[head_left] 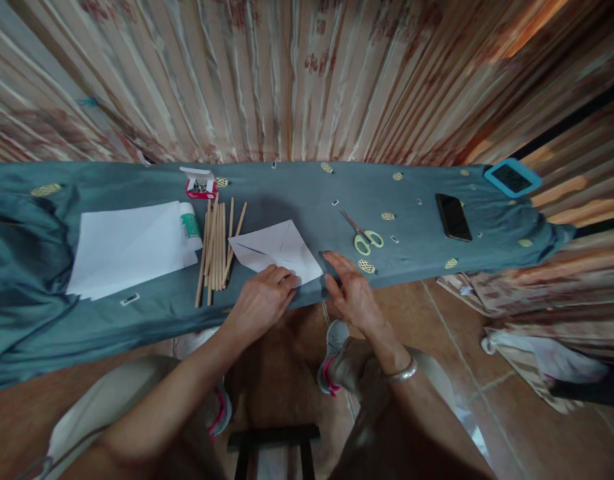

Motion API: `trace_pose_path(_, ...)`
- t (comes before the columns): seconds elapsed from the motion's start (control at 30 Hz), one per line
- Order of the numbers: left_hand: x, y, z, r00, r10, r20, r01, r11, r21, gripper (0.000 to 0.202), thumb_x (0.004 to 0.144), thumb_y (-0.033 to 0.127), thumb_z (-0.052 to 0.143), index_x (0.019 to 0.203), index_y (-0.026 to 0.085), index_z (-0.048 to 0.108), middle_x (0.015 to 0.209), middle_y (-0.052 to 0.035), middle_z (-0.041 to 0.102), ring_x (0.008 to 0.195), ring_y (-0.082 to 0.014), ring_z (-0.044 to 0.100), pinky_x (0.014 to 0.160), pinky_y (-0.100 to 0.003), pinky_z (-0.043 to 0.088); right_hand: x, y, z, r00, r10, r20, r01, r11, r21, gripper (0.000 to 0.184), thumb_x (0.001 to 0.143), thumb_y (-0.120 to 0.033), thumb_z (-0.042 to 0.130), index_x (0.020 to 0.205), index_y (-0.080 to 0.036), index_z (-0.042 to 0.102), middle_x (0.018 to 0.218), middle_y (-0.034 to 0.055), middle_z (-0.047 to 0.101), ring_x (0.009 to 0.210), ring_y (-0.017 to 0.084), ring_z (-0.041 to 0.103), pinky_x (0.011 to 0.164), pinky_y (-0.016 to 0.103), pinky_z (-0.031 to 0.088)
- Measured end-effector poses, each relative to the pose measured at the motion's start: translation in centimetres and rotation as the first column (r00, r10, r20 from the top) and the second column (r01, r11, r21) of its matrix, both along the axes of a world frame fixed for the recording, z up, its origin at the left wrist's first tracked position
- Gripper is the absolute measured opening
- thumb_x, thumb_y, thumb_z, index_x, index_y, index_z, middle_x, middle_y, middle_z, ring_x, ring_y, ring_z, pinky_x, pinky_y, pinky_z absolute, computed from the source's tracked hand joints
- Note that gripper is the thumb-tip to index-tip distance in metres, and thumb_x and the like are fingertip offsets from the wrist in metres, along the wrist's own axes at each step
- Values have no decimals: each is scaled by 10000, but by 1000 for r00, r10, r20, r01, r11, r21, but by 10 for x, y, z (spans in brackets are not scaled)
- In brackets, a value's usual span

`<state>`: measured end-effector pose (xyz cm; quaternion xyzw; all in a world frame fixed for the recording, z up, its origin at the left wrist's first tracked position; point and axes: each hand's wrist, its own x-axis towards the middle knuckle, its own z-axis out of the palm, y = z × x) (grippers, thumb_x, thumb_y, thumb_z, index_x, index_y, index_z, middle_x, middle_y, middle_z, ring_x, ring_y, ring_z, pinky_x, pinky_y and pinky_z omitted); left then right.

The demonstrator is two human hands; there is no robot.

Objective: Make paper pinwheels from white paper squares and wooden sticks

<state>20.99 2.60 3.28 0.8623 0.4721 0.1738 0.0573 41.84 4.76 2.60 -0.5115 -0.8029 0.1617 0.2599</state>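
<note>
A folded white paper [277,252] lies near the front edge of a table covered in grey-blue cloth [297,193]. My left hand [261,300] presses down on the paper's near edge with its fingers curled together. My right hand [349,287] rests just right of the paper's corner, fingers stretched out on the cloth, holding nothing I can see. A bundle of thin wooden sticks [217,247] lies just left of the paper.
A stack of white sheets [129,247] and a glue bottle [190,223] lie at the left, with a small red box of clips [201,185] behind. Green-handled scissors [363,235], a black phone [453,217] and a blue-framed device [511,177] sit to the right. Curtains hang behind.
</note>
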Motion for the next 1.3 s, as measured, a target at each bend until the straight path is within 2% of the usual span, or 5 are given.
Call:
trace_pose_path(0.37, 7, -5, 9, 990, -131, -44, 138, 968, 208, 173, 914, 118, 488, 994, 108, 641, 932, -92, 676, 836, -205, 592, 757, -335, 510, 14, 4, 5, 979, -173, -109, 184, 978, 94, 400, 951, -260, 370, 1307, -169, 529, 1312, 139, 590, 1260, 256, 517, 1083, 502, 396)
trace_pose_path(0.57, 4, -6, 9, 989, -145, -23, 146, 968, 202, 158, 926, 149, 489, 975, 139, 639, 921, -70, 677, 849, -212, 569, 719, -344, 452, 17, -2, 1, 993, 58, -100, -63, 997, -45, 489, 887, -168, 467, 1363, -276, 494, 1519, 64, 356, 1407, 242, 331, 1138, 508, 317)
trace_pose_path(0.8, -12, -10, -2, 997, -75, 0, 74, 984, 163, 157, 893, 100, 508, 947, 130, 652, 932, -92, 680, 866, -230, 574, 730, -364, 478, 4, -5, -2, 977, 187, -107, -199, 972, -122, 372, 836, -175, 590, 1198, -243, 643, 1472, 92, 429, 1391, 267, 353, 1111, 521, 359)
trace_pose_path(1.1, -9, -11, -10, 993, -95, 62, 89, 991, 103, 165, 909, 160, 510, 1007, 144, 641, 984, -91, 649, 911, -223, 555, 802, -372, 514, -3, -2, -1, 972, 199, -126, -214, 969, -124, 329, 839, -196, 614, 1154, -271, 668, 1409, 69, 512, 1326, 256, 447, 1079, 496, 401)
trace_pose_path(1.3, -9, -9, -13, 974, -50, 223, 47, 999, 18, 190, 934, 184, 488, 1023, 131, 646, 990, -90, 657, 923, -199, 571, 816, -343, 525, -5, -3, 1, 972, 168, -167, -192, 972, -137, 174, 866, -250, 624, 1007, -253, 727, 1352, 68, 574, 1271, 251, 505, 1050, 470, 421)
